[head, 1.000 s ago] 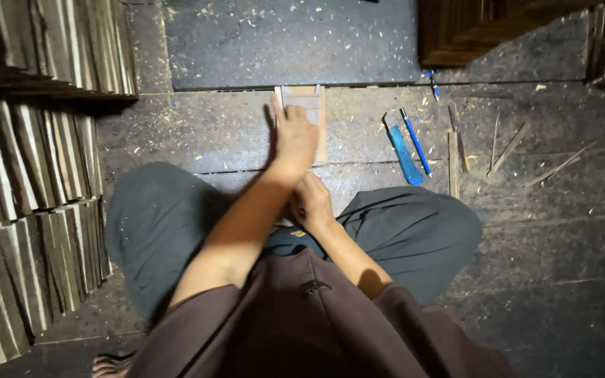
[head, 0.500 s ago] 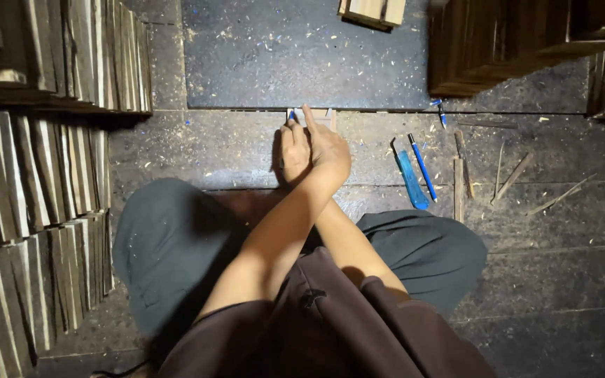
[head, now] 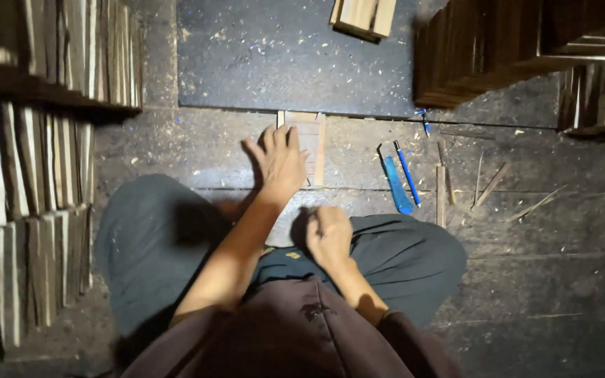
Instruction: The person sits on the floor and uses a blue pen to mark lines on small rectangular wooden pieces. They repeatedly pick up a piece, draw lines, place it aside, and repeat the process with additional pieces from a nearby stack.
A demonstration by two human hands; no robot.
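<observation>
- Left hand (head: 279, 162): fingers (head: 272, 138) spread and extended flat, palm down, pressing on a small wooden frame; nothing gripped.
- Small wooden frame (head: 311, 143): pale, rectangular, thin side rails with a flat inset panel; lies on the floor straight ahead of the knees, its far end against the edge of a dark mat, its left part covered by the left hand.
- Right hand (head: 329, 234): fingers curled into a loose fist, resting low by the right knee; whether anything lies inside the fist cannot be told.
- Lap: dark grey-green trousers (head: 155, 245), legs folded; brown shirt (head: 295, 336) in the foreground.
- Blue utility knife (head: 393, 183): flat plastic body, slim, lying on the floor to the right of the frame, well apart from both hands.
- Blue pen (head: 407, 173): thin, round, just beside the knife on its right, nearly parallel to it.
- Wooden strip (head: 442, 194): narrow, straight, rough-cut, right of the pen; further thin slivers (head: 490, 185) scattered beyond it.
- Floor (head: 561, 245): dark worn boards, dusted with pale shavings and chips.
- Dark mat (head: 274, 63): flat, speckled with sawdust, beyond the frame.
- Pale wooden block (head: 363, 15): light unfinished wood, at the far edge of the mat.
- Stacked slats (head: 29, 210): thin dark-and-light wooden pieces standing on edge in rows along the left.
- Dark wooden stacks (head: 484, 49): similar layered pieces at upper right.
</observation>
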